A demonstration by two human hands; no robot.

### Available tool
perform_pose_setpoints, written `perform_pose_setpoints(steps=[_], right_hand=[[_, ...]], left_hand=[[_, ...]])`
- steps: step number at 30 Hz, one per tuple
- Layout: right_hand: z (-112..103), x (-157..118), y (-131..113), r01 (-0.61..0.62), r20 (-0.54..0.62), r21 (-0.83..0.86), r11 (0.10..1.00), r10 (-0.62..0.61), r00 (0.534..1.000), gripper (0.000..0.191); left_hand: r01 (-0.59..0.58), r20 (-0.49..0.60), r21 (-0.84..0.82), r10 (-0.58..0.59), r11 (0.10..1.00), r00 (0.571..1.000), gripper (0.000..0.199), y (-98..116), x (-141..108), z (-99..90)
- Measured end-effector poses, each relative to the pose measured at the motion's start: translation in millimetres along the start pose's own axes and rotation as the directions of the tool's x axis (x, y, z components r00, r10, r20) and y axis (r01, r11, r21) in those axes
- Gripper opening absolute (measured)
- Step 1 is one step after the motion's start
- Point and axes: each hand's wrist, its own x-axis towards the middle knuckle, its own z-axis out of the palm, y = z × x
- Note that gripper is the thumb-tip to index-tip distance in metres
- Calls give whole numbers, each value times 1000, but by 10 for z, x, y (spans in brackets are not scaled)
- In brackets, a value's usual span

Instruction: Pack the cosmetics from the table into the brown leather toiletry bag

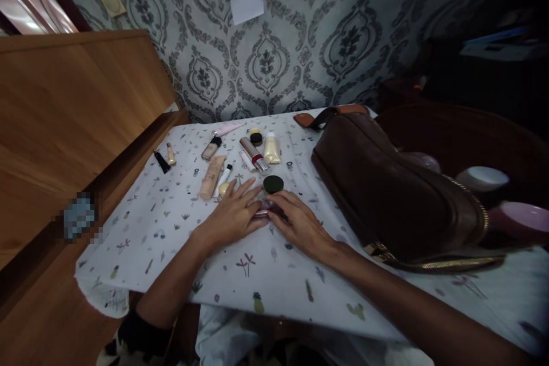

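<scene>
Near the middle of the patterned white cloth (pixel 171 251), my left hand (pixel 231 213) and my right hand (pixel 300 222) meet over a small pinkish item (pixel 261 213), which their fingers mostly cover. The left fingers are spread, and its thumb side touches the item. My right hand has its fingers bent around the item's right side. Just beyond them sits a round dark-lidded jar (pixel 273 184). A beige tube (pixel 212 178), a small white tube with a black cap (pixel 225 176) and a yellow round item (pixel 223 189) lie by the left fingertips.
A large brown bag (pixel 369 177) with an open zipper fills the right side, jars inside. Behind the hands lie a foundation bottle (pixel 211 148), a silver-red tube (pixel 254 154) and a cream tube (pixel 271 148). A black tube (pixel 162 162) is far left, beside a wooden board (pixel 81 114).
</scene>
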Motion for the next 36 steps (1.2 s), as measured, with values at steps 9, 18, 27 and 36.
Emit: perform_pose_setpoints(steps=[9,18,27,36], right_hand=[[-9,18,-5,-37,100,-33,999,40,994,8],[-59,27,1,-81,63,-74,994,86,994,7],[-128,40,-18,-140,8,101,985,140,990,12],[-93,39,37,-107,15,56,993,107,994,10]], left_hand=[[113,-140,-110,-128,987,982,25,-286,184,-57],[181,-115,-27,-182,983,976,28,-371,483,-252],[-4,5,-340,6,941,1000,22,-198,154,-140],[55,-91,-356,-94,933,991,19,-434,258,-121]])
